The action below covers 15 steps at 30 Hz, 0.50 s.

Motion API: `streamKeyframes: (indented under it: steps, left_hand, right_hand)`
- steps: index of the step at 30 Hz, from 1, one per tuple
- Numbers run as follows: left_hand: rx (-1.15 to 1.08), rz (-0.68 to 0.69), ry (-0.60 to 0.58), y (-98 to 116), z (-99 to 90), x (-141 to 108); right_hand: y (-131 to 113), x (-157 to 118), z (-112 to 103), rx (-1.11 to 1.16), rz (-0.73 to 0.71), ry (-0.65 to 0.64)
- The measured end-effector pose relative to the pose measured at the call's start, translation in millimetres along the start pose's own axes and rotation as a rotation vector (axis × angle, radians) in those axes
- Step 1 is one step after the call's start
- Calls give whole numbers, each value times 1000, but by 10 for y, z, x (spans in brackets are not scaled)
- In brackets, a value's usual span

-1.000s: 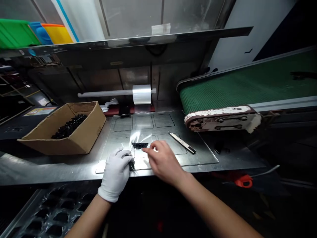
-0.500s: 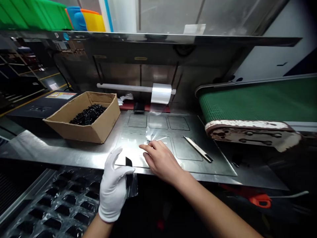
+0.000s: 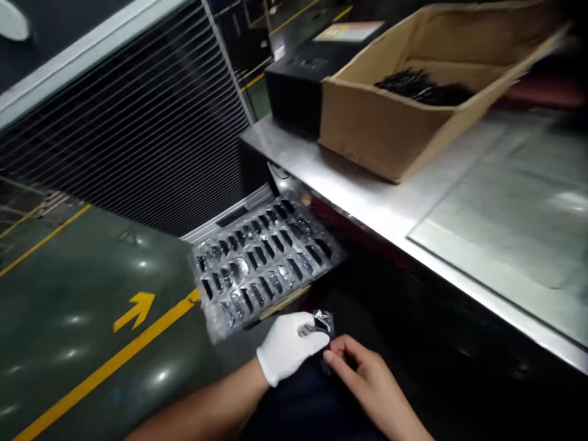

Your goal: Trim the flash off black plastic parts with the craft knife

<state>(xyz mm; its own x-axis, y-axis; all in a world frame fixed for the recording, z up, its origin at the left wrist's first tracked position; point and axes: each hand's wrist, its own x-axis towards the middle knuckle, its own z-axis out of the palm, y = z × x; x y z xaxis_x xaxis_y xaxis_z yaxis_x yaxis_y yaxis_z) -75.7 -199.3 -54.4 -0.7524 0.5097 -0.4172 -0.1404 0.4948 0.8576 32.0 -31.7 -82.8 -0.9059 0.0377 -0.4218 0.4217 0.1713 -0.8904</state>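
My left hand [image 3: 290,344], in a white glove, is closed on a small dark piece in clear film [image 3: 324,321], held between thumb and fingers. Just right of it is my bare right hand [image 3: 367,373], its thumb and index finger bent toward each other at the lower edge of the piece. Whether those fingertips pinch the film is too dark to tell. Beyond both hands lies a tray [image 3: 209,318] with rows of dark pieces in clear film.
On the metal table [image 3: 367,205] stand a cardboard box [image 3: 372,131] of small black parts and a black case [image 3: 294,86]. A glass-like sheet [image 3: 514,233] lies at right. A ribbed black panel [image 3: 151,122] rises behind the tray.
The view has swung left and down toward the tray. Both hands have left the table's front edge and come together, the left still with the dark piece. The pen and conveyor are out of view.
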Motion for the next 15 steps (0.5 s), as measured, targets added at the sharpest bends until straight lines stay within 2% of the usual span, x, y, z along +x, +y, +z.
streamKeyframes:
  steps: [2, 4, 6, 8, 11, 13, 15]
  left_hand:
    - [-5, -152, 71, -264, -326, -221]
    - [16, -280, 203, -490, -740, -452]
    - [78, -379, 369, -686, -1170, -640]
    - [151, -465, 469, -863, -1508, -739]
    - [245, -574, 475, -1084, -1737, -736]
    - [326, -632, 433, -1167, -1758, -712]
    - [434, -657, 400, -1159, -1742, -703]
  right_hand:
    - [59, 40, 147, -99, -38, -72]
    - [111, 72, 192, -151, -53, -87]
    - [176, 117, 148, -196, -51, -51]
    - [250, 164, 62, -236, -47, -6]
    - [354, 194, -43, -261, -39, 6]
    - [417, 177, -74, -252, -33, -5]
    - [485, 139, -87, -232, -15, -4]
